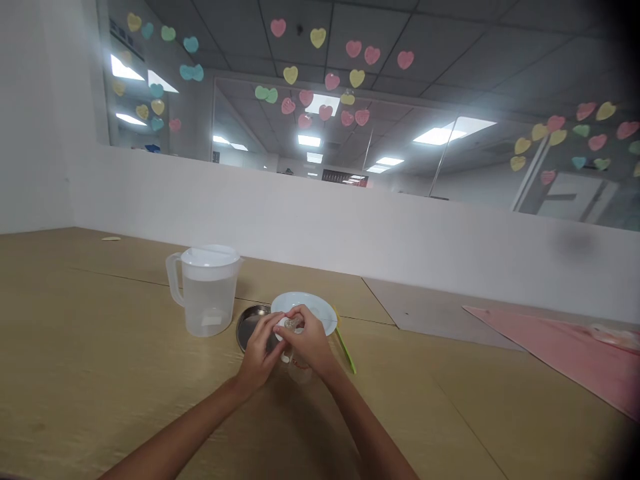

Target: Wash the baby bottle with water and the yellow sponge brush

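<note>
Both hands meet at the middle of the table, fingers closed around a small clear container with a white end (283,325). My left hand (260,347) pinches its white side, while my right hand (307,337) grips the clear side. Fingers hide most of its shape. Just below stands a clear cup (300,372) with red markings, partly covered by my right hand. A round metal dish (246,327) lies beside my left hand. Behind the hands is a white plate (305,300), partly hidden by my fingers.
A translucent lidded pitcher (209,300) holding clear liquid stands left of the dish. A thin green stick (346,350) lies right of the plate. Farther right is a pink sheet (565,353) with a crumpled plastic item (617,335) on it. A white wall (300,213) bounds the table's back.
</note>
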A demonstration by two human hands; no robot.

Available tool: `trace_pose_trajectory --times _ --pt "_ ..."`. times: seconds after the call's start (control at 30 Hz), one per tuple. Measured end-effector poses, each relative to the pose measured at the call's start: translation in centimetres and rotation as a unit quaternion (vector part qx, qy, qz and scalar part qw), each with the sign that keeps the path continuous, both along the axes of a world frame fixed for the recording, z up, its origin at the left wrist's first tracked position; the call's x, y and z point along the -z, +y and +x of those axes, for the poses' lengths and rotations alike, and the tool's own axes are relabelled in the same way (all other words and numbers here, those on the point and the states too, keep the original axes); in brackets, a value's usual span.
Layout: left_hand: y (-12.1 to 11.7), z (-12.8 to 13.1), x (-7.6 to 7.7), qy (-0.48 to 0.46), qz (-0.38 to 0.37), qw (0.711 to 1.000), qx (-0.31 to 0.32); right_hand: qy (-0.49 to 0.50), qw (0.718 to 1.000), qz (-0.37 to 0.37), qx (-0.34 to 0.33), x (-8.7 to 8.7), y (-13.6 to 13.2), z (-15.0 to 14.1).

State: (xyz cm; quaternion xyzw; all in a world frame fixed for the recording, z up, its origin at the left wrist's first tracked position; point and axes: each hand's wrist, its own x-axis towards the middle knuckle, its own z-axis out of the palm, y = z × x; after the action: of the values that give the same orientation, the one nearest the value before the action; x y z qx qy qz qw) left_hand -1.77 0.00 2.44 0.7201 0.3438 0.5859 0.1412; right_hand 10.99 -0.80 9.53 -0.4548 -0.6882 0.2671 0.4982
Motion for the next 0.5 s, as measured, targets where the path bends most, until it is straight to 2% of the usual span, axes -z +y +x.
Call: trace_pose_trajectory --times 0.13,0.3,0.5 --pt "-0.1 0.0 0.4 0.024 0.03 0.999 -0.015 0.041 0.995 0.087 -0.002 1.1 -0.3 0.9" --pt "0.1 -0.1 1.2 0.054 0.108 0.992 -0.029 -0.086 0.973 0.216 -0.003 2.3 -0.7 1.9" --pt "0.0 -0.2 1.1 0.081 0.183 0.979 -0.041 -0.122 0.941 0.315 0.021 3.3 -0.7 1.7"
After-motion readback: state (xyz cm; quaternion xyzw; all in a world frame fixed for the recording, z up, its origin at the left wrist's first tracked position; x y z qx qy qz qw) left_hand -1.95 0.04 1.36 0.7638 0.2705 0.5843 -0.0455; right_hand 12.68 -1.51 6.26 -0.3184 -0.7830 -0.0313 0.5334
